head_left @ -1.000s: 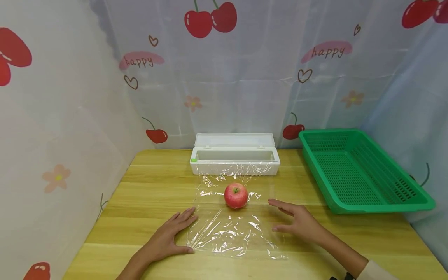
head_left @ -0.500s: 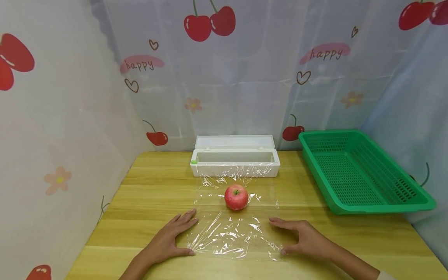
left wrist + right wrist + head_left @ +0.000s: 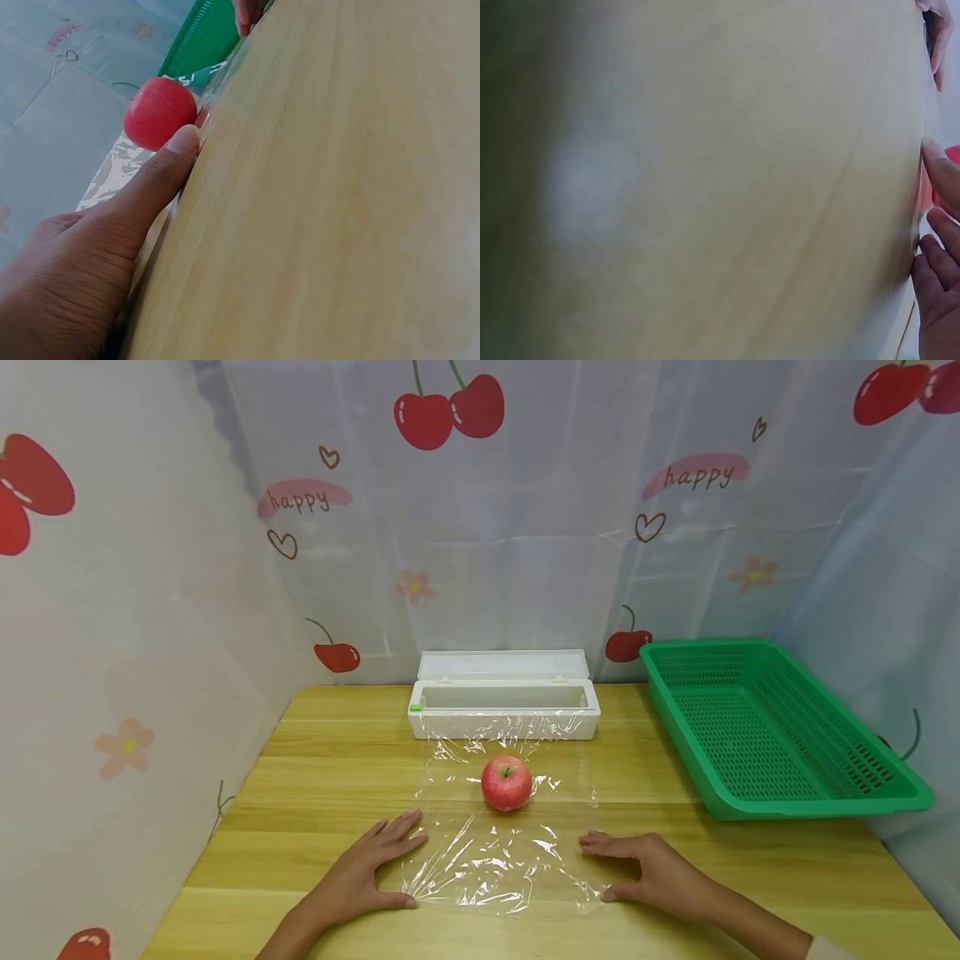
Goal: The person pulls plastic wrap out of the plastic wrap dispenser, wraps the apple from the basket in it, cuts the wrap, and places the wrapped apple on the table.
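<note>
A red apple (image 3: 506, 783) stands stem up on a clear sheet of cling film (image 3: 510, 885), which runs over the table from a white cling film box (image 3: 504, 725). My left hand (image 3: 356, 872) rests at the film's left edge, fingers spread and thumb on its front left corner, where creases fan out. On the opposite side, my right hand (image 3: 663, 872) has its thumb at the front right corner and its fingers stretched beside the right edge. In the left wrist view, the left thumb (image 3: 154, 180) lies flat with the apple just beyond it.
The box lid (image 3: 504, 665) is raised at the back, and a small green slider (image 3: 416, 707) sits on the box's left front. A green plastic basket (image 3: 817, 808) occupies the table's right side. Curtains (image 3: 525, 568) printed with cherries surround the wooden table (image 3: 322, 777).
My right hand has come down and towards the front, its thumb now at the film's front right corner. The left hand and the apple have stayed in place.
</note>
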Available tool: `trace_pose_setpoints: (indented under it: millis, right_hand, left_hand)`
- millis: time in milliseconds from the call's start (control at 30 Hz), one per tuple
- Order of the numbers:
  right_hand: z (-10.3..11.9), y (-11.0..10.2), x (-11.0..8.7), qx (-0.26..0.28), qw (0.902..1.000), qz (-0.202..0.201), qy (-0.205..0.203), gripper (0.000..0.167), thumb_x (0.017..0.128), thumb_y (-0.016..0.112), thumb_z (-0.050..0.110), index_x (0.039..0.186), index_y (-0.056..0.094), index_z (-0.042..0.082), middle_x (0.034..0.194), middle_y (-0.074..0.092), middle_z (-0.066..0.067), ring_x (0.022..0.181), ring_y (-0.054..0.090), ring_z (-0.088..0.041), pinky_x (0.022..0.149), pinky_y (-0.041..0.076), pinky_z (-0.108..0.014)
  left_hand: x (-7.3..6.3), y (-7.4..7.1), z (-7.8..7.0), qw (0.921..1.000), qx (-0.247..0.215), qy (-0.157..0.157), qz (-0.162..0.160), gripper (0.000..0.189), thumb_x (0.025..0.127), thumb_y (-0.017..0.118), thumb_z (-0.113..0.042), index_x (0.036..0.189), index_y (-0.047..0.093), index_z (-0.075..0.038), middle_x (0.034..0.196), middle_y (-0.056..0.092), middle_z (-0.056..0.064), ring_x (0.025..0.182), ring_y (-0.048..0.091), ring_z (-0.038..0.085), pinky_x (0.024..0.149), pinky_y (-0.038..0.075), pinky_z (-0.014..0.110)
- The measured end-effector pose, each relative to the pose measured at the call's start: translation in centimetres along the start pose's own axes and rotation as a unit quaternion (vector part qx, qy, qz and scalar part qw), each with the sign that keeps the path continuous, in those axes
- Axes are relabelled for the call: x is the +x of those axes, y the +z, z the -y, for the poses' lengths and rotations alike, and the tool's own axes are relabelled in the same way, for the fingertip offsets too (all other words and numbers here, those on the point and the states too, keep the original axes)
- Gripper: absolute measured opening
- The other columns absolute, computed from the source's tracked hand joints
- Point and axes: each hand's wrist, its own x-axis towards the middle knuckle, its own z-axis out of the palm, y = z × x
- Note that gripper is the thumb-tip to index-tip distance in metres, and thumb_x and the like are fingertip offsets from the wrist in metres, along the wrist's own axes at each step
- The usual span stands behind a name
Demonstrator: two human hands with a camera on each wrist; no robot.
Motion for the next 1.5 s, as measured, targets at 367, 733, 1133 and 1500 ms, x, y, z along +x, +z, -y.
trace_pose_setpoints:
  millis: [367,733,1133,1500]
  right_hand:
    - [0.1,0.4,0.4,0.064,0.9973,-0.032,0.015,0.025,0.085,0.081,0.025,0.106,0.080,0.012,0.126,0.070,-0.010,0.125,0.060,-0.032,0.102,0.037,-0.010]
    - [0.5,0.6,0.9,0.068,0.9954,-0.058,0.036,0.006,0.086,0.080,0.016,0.090,0.080,0.021,0.122,0.072,-0.009,0.120,0.063,-0.036,0.097,0.045,-0.012]
    - [0.5,0.2,1.2,0.068,0.9932,-0.076,0.056,0.008,0.087,0.079,0.009,0.089,0.078,0.017,0.110,0.076,-0.009,0.110,0.070,-0.025,0.091,0.054,-0.020]
    - [0.6,-1.2,1.8,0.065,0.9895,-0.100,0.081,0.008,0.088,0.078,0.007,0.091,0.078,0.014,0.106,0.077,-0.005,0.101,0.072,-0.014,0.082,0.059,-0.025]
  left_hand:
    - [0.0,0.0,-0.1,0.9999,-0.012,-0.009,0.002,0.081,0.080,0.079,-0.059,0.146,0.056,-0.018,0.162,0.036,0.010,0.148,0.034,0.032,0.124,0.008,0.027]
    - [0.1,0.0,0.1,0.9977,-0.058,0.001,-0.035,0.053,0.083,0.082,-0.041,0.130,0.070,-0.022,0.156,0.046,0.010,0.144,0.041,0.033,0.124,0.010,0.028]
    - [0.7,-0.5,-0.7,0.9845,-0.148,-0.001,-0.094,0.014,0.086,0.080,-0.013,0.099,0.082,-0.019,0.129,0.069,0.011,0.123,0.062,0.033,0.102,0.046,0.019]
    - [1.5,-1.6,-0.9,0.9839,-0.136,-0.003,-0.116,0.017,0.089,0.078,-0.009,0.105,0.081,-0.011,0.120,0.073,0.007,0.115,0.068,0.024,0.100,0.048,0.019]
